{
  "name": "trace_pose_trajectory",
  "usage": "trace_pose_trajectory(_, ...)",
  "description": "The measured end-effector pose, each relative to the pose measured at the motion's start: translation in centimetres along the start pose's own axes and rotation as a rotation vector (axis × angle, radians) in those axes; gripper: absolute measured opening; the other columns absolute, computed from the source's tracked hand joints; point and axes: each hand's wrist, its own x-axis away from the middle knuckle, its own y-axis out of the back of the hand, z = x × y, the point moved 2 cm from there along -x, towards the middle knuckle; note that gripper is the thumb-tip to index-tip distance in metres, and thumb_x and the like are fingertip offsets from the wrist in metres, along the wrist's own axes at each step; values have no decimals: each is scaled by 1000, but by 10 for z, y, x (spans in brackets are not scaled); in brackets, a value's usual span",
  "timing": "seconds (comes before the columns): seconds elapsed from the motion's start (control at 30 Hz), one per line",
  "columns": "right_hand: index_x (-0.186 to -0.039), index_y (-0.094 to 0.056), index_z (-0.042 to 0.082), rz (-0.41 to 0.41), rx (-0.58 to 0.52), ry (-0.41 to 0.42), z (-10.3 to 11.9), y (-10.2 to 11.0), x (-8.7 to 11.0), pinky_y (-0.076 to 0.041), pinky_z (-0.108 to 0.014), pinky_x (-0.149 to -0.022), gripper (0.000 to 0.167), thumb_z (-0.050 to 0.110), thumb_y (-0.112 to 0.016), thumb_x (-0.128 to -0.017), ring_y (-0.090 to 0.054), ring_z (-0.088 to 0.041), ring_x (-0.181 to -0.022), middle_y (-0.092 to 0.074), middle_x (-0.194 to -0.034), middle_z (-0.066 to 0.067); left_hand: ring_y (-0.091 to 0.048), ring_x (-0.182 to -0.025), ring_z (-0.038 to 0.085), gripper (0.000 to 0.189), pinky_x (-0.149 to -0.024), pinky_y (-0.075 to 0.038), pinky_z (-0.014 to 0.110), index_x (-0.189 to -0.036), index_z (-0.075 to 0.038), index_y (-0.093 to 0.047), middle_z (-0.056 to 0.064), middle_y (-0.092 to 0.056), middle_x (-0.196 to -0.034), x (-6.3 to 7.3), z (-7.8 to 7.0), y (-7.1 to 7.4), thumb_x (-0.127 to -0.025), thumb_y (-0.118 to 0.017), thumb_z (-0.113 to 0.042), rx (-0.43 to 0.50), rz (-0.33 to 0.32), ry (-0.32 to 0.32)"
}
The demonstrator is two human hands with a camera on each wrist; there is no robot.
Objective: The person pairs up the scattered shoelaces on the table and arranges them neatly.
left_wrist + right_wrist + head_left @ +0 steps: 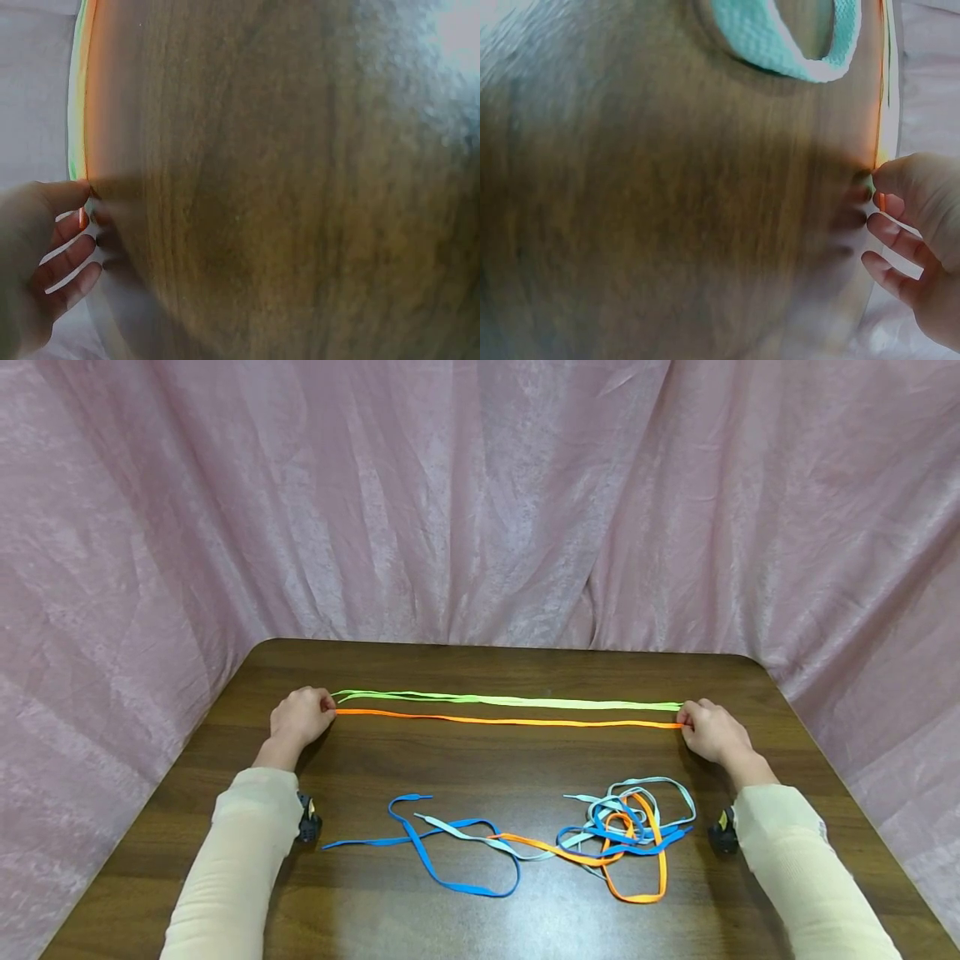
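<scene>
An orange shoelace [510, 721] runs straight across the far part of the table between two hands. My left hand [302, 717] pinches its left end between thumb and forefinger, and the orange tip pokes out below the thumb in the left wrist view. At the other end my right hand [712, 728] pinches the lace likewise, its tip showing under the thumb in the right wrist view. Just behind the orange lace lie yellow-green shoelaces [540, 702], stretched nearly parallel to it; their far ends come close to both hands.
Nearer on the brown table [450, 760], a blue shoelace [472, 889] lies in loose curves. To its right, a tangle holds another orange lace [637, 898], pale mint laces [678, 785] and blue lace. Pink curtains [480, 510] hang behind the table's far edge.
</scene>
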Motion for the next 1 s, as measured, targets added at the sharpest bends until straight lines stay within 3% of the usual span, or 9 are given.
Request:
trace_pose_trajectory(0.2,-90,-59,6,-13,12,35,1,1,6,-43,-42,-56,12,7,-59,-78,-53,-28,-68,-51,-81,-11,-56,-83,31,18,-62,-43,45,-97,-11,-64,12,-57,-92,2,4,0,-84,-63,-24,-6,17,1)
trace_pose_trajectory(0.47,-107,-59,3,12,14,71,8,8,19,-45,-55,-68,26,13,-61,-83,-55,-43,-89,-54,-101,-22,-57,-88,36,24,-66,-44,51,-104,-11,-63,13,-58,-100,9,-1,10,-83,-64,-23,-23,9,-50)
trace_pose_trajectory(0.63,-112,-58,4,17,38,90,12,11,26,-45,-57,-69,30,14,-62,-84,-54,-44,-94,-54,-107,-24,-58,-91,37,31,-67,-46,53,-112,-9,-61,14,-58,-106,15,-17,17,-83,-65,-21,-39,-10,-123)
trace_pose_trajectory(1.0,-106,-62,5,-102,57,207,35,17,33,-44,-53,-71,27,14,-65,-81,-56,-38,-89,-58,-101,-16,-58,-93,33,32,-67,-49,47,-108,-8,-63,11,-61,-105,30,-65,17,-79,-70,-20,-100,-102,-334)
